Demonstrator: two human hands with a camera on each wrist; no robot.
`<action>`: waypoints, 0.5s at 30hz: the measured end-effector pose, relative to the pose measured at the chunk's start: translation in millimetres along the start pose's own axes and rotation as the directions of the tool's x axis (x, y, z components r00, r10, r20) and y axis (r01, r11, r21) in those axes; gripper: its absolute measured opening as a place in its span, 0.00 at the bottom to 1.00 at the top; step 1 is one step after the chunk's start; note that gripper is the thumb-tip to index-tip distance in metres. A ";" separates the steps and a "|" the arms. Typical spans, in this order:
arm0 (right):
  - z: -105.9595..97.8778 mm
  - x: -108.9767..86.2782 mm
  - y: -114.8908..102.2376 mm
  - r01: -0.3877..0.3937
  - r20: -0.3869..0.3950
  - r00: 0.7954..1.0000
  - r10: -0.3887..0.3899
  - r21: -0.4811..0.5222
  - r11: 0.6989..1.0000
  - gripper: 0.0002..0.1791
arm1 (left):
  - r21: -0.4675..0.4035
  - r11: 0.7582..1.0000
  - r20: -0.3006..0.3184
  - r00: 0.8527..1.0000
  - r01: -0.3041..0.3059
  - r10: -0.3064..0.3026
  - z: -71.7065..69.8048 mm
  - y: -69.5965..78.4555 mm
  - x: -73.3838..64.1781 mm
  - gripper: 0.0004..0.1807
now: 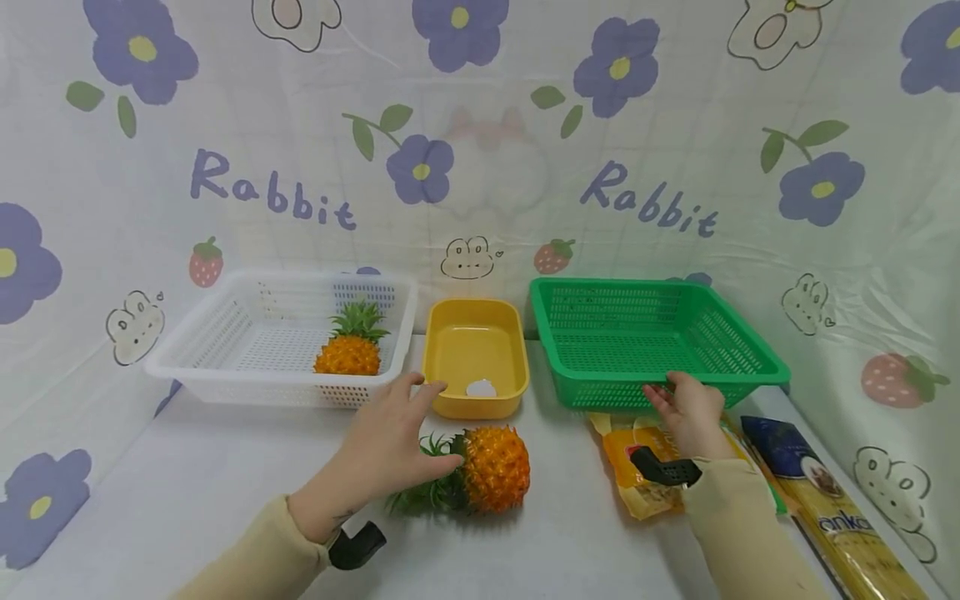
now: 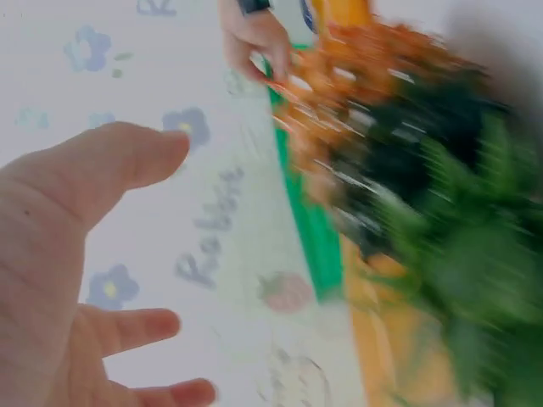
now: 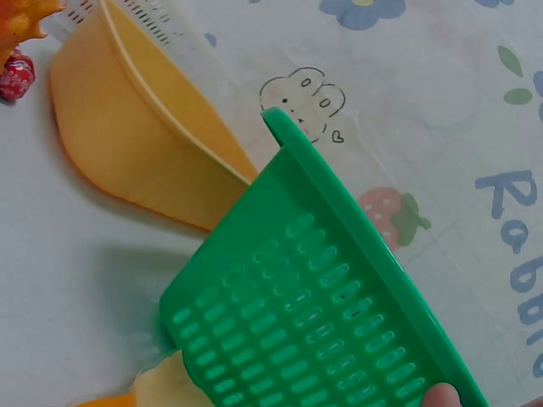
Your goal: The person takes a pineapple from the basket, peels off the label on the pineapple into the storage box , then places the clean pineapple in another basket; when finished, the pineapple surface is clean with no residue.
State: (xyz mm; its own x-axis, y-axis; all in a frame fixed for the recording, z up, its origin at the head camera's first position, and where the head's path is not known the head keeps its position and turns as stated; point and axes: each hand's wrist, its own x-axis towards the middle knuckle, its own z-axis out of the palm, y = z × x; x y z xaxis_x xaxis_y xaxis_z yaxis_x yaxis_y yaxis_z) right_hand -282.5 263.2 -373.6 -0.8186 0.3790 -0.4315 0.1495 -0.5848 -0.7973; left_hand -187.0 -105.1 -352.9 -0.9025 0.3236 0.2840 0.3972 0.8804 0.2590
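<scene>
My left hand (image 1: 390,433) is over the leaves of an orange pineapple (image 1: 497,468) lying on its side on the white cloth. Its fingers are spread with nothing between them; the left wrist view shows the pineapple (image 2: 339,93) blurred beside the thumb. At the front rim of a green perforated basket (image 1: 551,350), my right hand (image 1: 690,417) pinches the edge, thumb on top and fingers against the outer wall. Only a fingertip (image 3: 441,396) of it shows in the right wrist view. The basket (image 3: 254,246) looks bare inside.
A white basket (image 1: 202,379) holds another pineapple (image 1: 347,354). Between the baskets stands a yellow bin (image 1: 476,407) with a white spot inside. Yellow food packets (image 1: 633,467) and a long pasta bag (image 1: 832,508) lie at right. A red wrapped item (image 3: 17,75) shows beside the pineapple.
</scene>
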 end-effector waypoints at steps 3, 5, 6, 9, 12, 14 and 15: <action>0.4 -0.1 -1.0 -0.005 0.000 1.000 0.005 0.003 1.000 0.36 | 0.043 0.996 0.031 0.997 -0.073 0.072 -7.4 21.5 12.4 0.46; 0.6 -1.0 -1.6 -0.010 -0.001 1.000 0.010 -0.003 1.000 0.36 | 0.047 0.992 0.078 0.990 -0.121 0.117 -9.3 37.5 20.9 0.44; 0.7 -1.4 -1.7 -0.012 -0.002 1.000 0.012 -0.006 1.000 0.37 | 0.055 0.988 0.108 0.985 -0.141 0.135 -9.2 45.2 25.1 0.44; 0.6 -2.3 -1.6 -0.012 0.001 1.000 0.012 -0.008 1.000 0.37 | 0.093 0.981 0.204 0.968 -0.167 0.146 -4.1 66.8 37.1 0.42; 0.6 -1.0 -0.2 0.003 0.000 1.000 -0.003 -0.013 1.000 0.38 | 0.179 0.972 0.302 0.948 -0.155 0.096 10.6 81.1 46.4 0.41; 0.2 0.5 0.8 0.018 0.002 1.000 -0.018 -0.020 1.000 0.38 | 0.218 0.967 0.356 0.933 -0.131 0.046 22.4 86.8 49.8 0.41; 0.2 1.2 1.4 0.022 0.003 1.000 -0.022 -0.024 0.999 0.39 | 0.237 0.965 0.379 0.925 -0.116 0.018 28.0 88.7 50.7 0.41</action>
State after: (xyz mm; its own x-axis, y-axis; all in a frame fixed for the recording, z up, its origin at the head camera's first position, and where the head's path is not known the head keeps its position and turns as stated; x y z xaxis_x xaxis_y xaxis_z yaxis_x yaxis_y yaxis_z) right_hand -283.4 262.7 -375.2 -0.8232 0.3900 -0.4125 0.1445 -0.5588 -0.8166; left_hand -202.2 -0.8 -341.4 -0.8909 0.4466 -0.0826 0.4483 0.8939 -0.0021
